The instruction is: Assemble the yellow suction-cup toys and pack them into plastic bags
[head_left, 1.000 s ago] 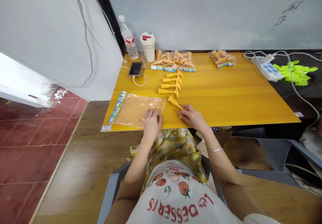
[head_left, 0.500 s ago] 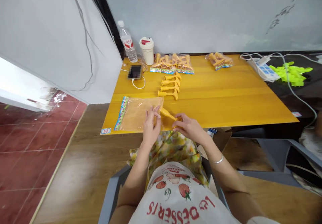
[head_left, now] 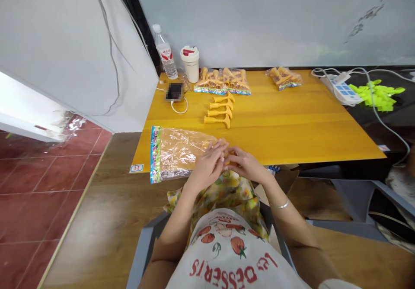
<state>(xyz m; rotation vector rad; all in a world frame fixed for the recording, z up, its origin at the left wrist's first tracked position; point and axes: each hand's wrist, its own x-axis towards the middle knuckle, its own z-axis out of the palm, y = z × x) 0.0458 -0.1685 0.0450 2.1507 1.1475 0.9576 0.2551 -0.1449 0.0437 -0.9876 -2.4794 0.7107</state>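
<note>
A clear plastic bag (head_left: 178, 148) with a colourful printed header strip lies at the table's front left, its other end under my left hand (head_left: 209, 163). My left hand is closed on that end of the bag, with its fingers over the edge. Close against it, my right hand (head_left: 246, 164) is closed around a yellow plastic toy hammer (head_left: 231, 154), mostly hidden by the fingers; its far end seems to be in the mouth of the bag. Several loose yellow toy hammers (head_left: 218, 120) lie in a row beyond my hands.
Filled bags of yellow toy hammers (head_left: 238, 81) lie at the back, another filled bag (head_left: 284, 78) farther right. At the back left are a water bottle (head_left: 167, 57), a lidded cup (head_left: 190, 66) and a cabled device (head_left: 174, 92). A power strip (head_left: 343, 91) and lime-green pieces (head_left: 378, 95) lie right.
My right hand has brought the toy hammer left and its end has gone to the bag. My left hand has moved right with the bag's end, and both hands now meet.
</note>
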